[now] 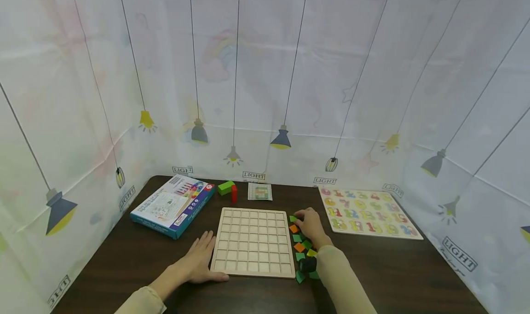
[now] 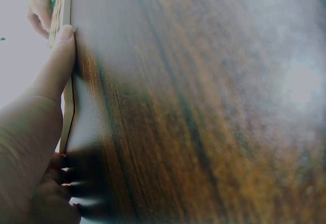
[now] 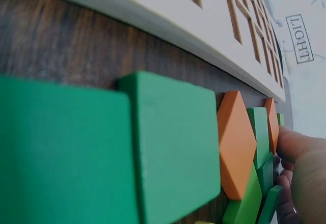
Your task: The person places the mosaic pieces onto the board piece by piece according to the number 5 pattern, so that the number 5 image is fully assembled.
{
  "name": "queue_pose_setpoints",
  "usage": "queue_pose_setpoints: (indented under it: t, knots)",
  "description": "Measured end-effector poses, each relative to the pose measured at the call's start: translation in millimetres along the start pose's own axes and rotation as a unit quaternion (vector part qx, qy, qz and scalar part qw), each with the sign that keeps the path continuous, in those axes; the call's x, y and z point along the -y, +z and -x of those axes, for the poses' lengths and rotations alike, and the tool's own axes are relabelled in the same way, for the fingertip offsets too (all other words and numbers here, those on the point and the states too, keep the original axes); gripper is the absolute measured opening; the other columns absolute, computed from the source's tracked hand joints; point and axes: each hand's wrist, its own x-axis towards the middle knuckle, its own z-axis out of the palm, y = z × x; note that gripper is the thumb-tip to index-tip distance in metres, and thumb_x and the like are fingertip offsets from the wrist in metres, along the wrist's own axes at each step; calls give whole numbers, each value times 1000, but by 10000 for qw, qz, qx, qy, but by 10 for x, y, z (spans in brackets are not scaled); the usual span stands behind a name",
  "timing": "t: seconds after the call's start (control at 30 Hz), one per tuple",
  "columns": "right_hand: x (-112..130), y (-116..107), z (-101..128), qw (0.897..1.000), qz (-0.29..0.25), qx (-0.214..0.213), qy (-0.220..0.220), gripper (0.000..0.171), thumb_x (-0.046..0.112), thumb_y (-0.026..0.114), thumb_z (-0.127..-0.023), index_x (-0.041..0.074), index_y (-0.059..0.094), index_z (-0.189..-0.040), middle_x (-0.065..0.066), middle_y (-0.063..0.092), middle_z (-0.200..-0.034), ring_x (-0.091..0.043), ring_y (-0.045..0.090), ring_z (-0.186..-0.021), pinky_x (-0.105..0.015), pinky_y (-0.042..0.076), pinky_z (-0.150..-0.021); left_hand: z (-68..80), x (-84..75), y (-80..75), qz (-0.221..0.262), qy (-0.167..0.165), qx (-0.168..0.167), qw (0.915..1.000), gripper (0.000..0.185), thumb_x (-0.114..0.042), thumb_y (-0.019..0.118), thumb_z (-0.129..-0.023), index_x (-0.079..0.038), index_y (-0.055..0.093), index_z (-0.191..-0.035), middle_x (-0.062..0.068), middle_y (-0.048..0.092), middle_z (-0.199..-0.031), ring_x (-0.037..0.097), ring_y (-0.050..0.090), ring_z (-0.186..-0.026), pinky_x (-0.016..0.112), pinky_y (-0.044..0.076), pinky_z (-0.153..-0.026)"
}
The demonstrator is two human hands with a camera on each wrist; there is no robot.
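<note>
A pale wooden grid board [image 1: 252,242] lies flat in the middle of the dark table. My left hand [image 1: 203,254] rests flat beside its left edge. The thumb [image 2: 58,61] presses against the board's rim [image 2: 69,102]. My right hand [image 1: 301,218] lies over a pile of green, orange and yellow square tiles [image 1: 301,249] just right of the board. Its bent fingers [image 3: 300,152] touch the tiles at the far end, near an orange tile [image 3: 235,145] and green tiles [image 3: 175,142]. Whether they pinch one is hidden.
A blue game box [image 1: 174,206] lies at the back left. A green block [image 1: 225,187], a red block [image 1: 234,193] and a small pattern card [image 1: 260,192] sit behind the board. A number puzzle board [image 1: 368,212] lies at the right. Printed curtain walls enclose the table.
</note>
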Motion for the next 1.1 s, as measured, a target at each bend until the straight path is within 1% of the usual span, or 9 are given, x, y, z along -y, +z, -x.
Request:
queue_pose_setpoints:
  t: [0.13, 0.3, 0.43, 0.6, 0.73, 0.87, 1.03, 1.1]
  knots:
    - [-27, -22, 9, 10000, -2, -24, 59, 14, 11, 71, -85, 5, 71, -98, -11, 58, -99, -26, 56, -86, -42, 49, -75, -8, -8, -14, -10, -1, 19, 10000, 124, -79, 58, -67, 11, 22, -145, 30, 15, -150, 42, 9, -140, 56, 13, -109]
    - [-54, -40, 17, 9998, -80, -32, 155, 16, 11, 71, -85, 5, 69, -100, -12, 60, -102, -28, 57, -92, -44, 49, -78, -12, -22, -17, 8, 9, -61, 10000, 124, -80, 57, -67, 11, 23, -144, 31, 16, -150, 42, 11, -139, 56, 14, -109]
    - [-44, -59, 40, 9998, -116, -19, 161, 19, 11, 71, -85, 3, 67, -102, -14, 61, -103, -30, 58, -94, -45, 48, -78, -6, -28, -14, 23, -40, -69, 10000, 124, -80, 58, -66, 11, 23, -144, 31, 17, -150, 42, 11, -139, 56, 15, -109]
    - [-4, -78, 46, 9997, -192, -10, 178, 19, 12, 70, -86, 4, 66, -103, -14, 61, -104, -30, 57, -96, -46, 48, -81, -7, -38, -24, 6, -89, -34, 10000, 125, -80, 58, -66, 10, 23, -145, 30, 16, -150, 42, 11, -139, 56, 15, -109]
    - [55, -58, 32, 9996, -271, -36, 24, 18, 11, 71, -85, 4, 66, -101, -13, 61, -104, -30, 57, -96, -47, 47, -84, -4, -37, -35, 7, -102, -40, 9999, 125, -80, 59, -66, 10, 23, -145, 30, 16, -150, 42, 11, -139, 56, 15, -109]
    - [137, -38, 35, 9994, -320, -47, -140, 17, 10, 70, -85, 4, 66, -101, -14, 61, -105, -30, 57, -98, -47, 46, -84, -6, -36, -32, 27, -83, -22, 10000, 125, -80, 59, -66, 11, 23, -144, 30, 16, -150, 42, 11, -139, 56, 15, -109]
    - [247, -15, 41, 9987, -389, 34, -332, 17, 11, 70, -86, 4, 67, -101, -13, 61, -106, -31, 56, -102, -47, 46, -86, -9, -34, -27, 1, -82, 29, 10000, 126, -81, 58, -66, 11, 23, -144, 31, 16, -150, 42, 11, -139, 56, 15, -109]
    - [286, -1, 38, 9981, -383, 50, -486, 17, 10, 70, -86, 5, 67, -102, -12, 61, -106, -30, 57, -102, -46, 47, -86, -11, -33, -28, -7, -88, 34, 10000, 125, -81, 58, -66, 10, 23, -144, 30, 16, -150, 42, 11, -139, 56, 15, -109]
